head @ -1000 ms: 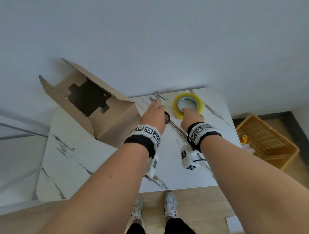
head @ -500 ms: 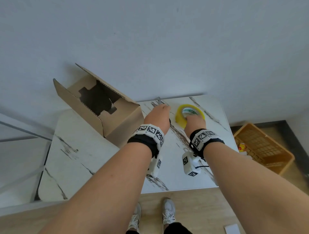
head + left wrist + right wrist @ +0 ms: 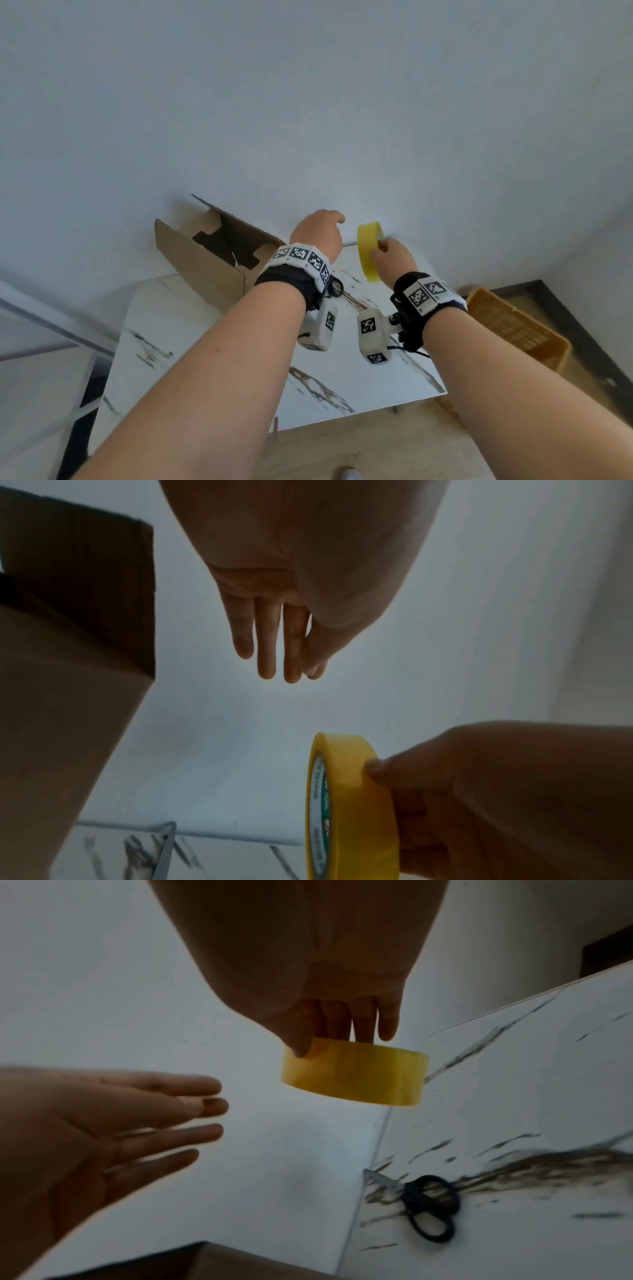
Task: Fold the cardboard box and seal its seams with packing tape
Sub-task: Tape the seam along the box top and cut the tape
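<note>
Right hand [image 3: 394, 260]: the yellow roll of packing tape [image 3: 369, 251] is pinched at its rim, thumb on the outer band and fingers [image 3: 363, 1020] reaching through the core; the roll is held on edge, raised clear of the surface [image 3: 359, 387].

Left hand [image 3: 318, 233]: seen raised just left of the roll, not touching it; fingers [image 3: 267, 642] are straight and close together, nothing is held, and the palm is turned toward the tape in the right wrist view.

Cardboard box [image 3: 212, 263]: found at the far left of the surface, against the wall [image 3: 308, 102], lying on its side with its open end turned up and toward the camera; the flaps are seen unfolded, notched inner flaps visible in the dark interior. No tape can be made out on its seams.

Scissors [image 3: 424, 1204]: black-handled, laid flat on the surface below the raised roll, blades pointed toward the wall; mostly hidden behind the left wrist in the head view.

Surface: white with dark marble veining, set against a plain pale wall.

Basket [image 3: 513, 325]: an orange plastic basket is seen on the floor [image 3: 394, 452] to the right of the surface.

Wrists: black bands with black-and-white markers and white camera units are worn on both.
</note>
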